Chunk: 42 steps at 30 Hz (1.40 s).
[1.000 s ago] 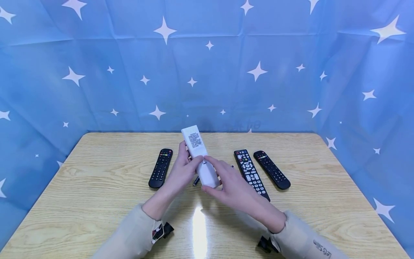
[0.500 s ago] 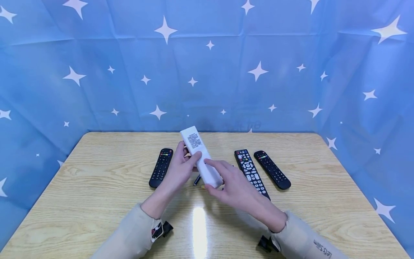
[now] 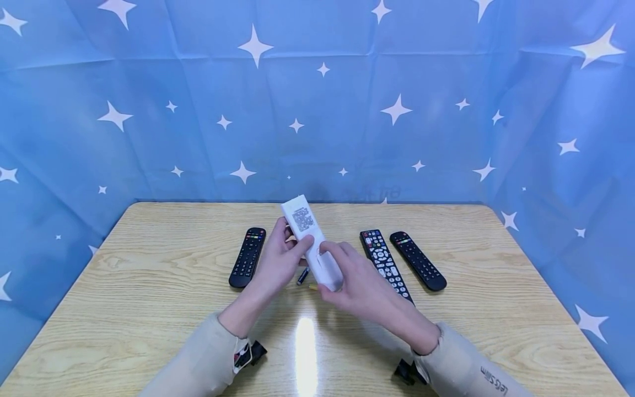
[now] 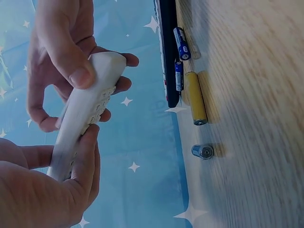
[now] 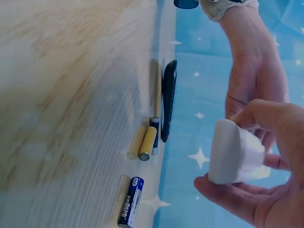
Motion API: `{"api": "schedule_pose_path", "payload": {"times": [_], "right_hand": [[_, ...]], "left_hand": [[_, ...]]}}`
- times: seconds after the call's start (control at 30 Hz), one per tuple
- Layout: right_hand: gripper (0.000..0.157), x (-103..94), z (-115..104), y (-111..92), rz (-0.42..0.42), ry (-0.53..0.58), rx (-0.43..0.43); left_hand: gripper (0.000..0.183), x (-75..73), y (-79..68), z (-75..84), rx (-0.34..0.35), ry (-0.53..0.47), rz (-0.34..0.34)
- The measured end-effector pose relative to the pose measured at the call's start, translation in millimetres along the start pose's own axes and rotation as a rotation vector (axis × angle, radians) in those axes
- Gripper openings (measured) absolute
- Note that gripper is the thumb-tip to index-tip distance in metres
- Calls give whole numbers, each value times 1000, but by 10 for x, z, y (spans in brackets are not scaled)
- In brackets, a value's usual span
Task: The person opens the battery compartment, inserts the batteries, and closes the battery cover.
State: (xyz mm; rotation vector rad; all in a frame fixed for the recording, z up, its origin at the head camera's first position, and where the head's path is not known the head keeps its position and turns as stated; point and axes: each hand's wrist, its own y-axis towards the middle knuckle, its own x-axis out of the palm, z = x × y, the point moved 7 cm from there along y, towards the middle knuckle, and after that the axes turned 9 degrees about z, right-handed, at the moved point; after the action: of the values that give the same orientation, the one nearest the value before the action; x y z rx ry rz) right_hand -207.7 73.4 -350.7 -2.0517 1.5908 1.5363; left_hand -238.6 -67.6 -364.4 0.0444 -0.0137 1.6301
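Observation:
A white remote control (image 3: 313,242) is held above the middle of the table, its back with a printed code label turned up. My left hand (image 3: 278,256) grips the upper part, thumb lying on the back and fingers wrapped beneath. Around the lower end is my right hand (image 3: 359,281), with its bent index finger pressing on the back and its thumb at the end's edge. Rows of buttons show on the underside of the remote in the left wrist view. Beneath it on the table lie loose batteries, among them a yellow one (image 4: 195,97) and a blue one (image 5: 131,202).
A black remote (image 3: 247,258) lies to the left. On the right are a black remote with white buttons (image 3: 384,262), partly behind my right hand, and another black remote (image 3: 418,260). A blue star-patterned cloth (image 3: 317,110) hangs behind the wooden table (image 3: 163,275).
My right index finger has moved down the back from beside the left thumb and bent more. The white remote's lower end has shifted slightly right, uncovering part of the yellow battery.

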Motion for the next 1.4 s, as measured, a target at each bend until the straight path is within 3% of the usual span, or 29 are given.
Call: {"api": "schedule_pose_path", "payload": {"times": [0.23,0.47,0.9,1.0,1.4], "right_hand": [[48,-46,6,1,45,50,18],[31,-106,-39,24,142,18,-49],[27,-123,-36,10,191,78,-42],[28,-133,-31,12,215,85,-44],[26,-189,-9,34,242,113,-79]], "left_hand": [[48,-2,-16,25,19,-20,-6],[45,-4,-12,8,11,-27,0],[46,-12,-6,37,52,1,33],[47,-8,-44,115,54,12,39],[46,-52,24,3,52,31,64]]}}
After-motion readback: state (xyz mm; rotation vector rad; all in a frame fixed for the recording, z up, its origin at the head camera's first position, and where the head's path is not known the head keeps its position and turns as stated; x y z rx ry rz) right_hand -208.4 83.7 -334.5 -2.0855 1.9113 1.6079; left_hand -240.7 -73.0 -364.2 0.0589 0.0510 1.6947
